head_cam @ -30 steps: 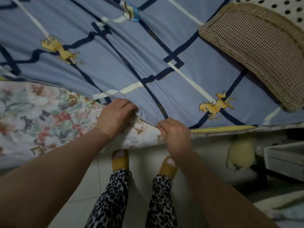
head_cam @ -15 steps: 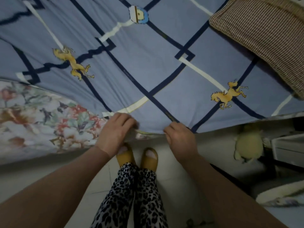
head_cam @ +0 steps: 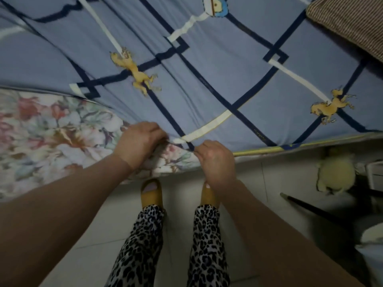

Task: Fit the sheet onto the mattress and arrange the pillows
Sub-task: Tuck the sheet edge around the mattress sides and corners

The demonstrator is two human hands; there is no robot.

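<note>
sheet point(head_cam: 207, 65): smooth matt cloth, faintly creased | mattress point(head_cam: 51, 129): floral fabric cover | pillow point(head_cam: 348, 23): coarse woven ribbed cloth | floor point(head_cam: 107, 220): glossy tile | slippers point(head_cam: 151, 195): matt rubbery

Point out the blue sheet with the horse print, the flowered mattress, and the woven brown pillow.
Blue horse-print sheet point(head_cam: 207, 65): head view, plain blue stretch mid-bed.
Flowered mattress point(head_cam: 51, 131): head view, uncovered floral top at the left.
Woven brown pillow point(head_cam: 350, 19): head view, striped face near the upper right corner.

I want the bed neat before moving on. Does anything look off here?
Yes. The blue patterned sheet stops short on the left, leaving the floral mattress bare there. Both the left hand and right hand grip its edge.
</note>
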